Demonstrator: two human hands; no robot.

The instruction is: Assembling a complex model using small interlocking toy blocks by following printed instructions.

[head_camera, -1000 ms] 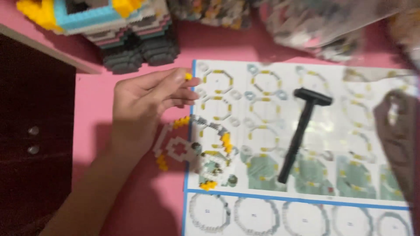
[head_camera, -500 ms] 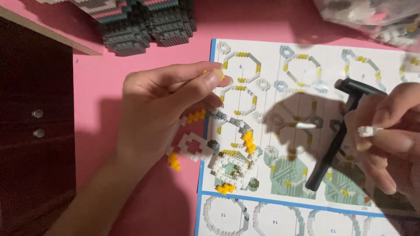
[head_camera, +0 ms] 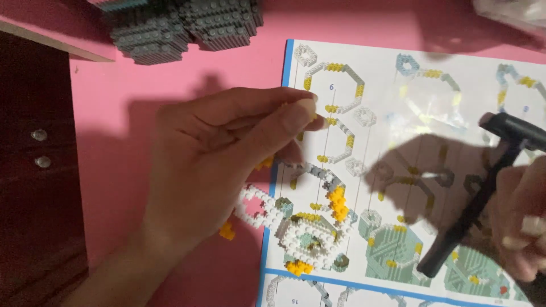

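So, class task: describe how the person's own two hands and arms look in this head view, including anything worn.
Both are bare. The left hand and its forearm show no sleeve, ring, watch or glove. The right hand is cut off by the frame edge; its fingers have short, pale nails. No sleeve shows there either.

My left hand [head_camera: 222,165] hovered over the pink surface [head_camera: 114,113], fingertips [head_camera: 304,108] pinched together at the left edge of the white, blue-bordered instruction sheet [head_camera: 398,102]. Just below it lay a partly built ring of tiny white, yellow and grey plastic bricks [head_camera: 304,230], straddling the sheet's edge. My right hand [head_camera: 520,222] sat blurred at the right edge, beside a black T-shaped plastic tool [head_camera: 472,210] lying on the sheet. A grey brick-built block [head_camera: 182,25] stood at the top.
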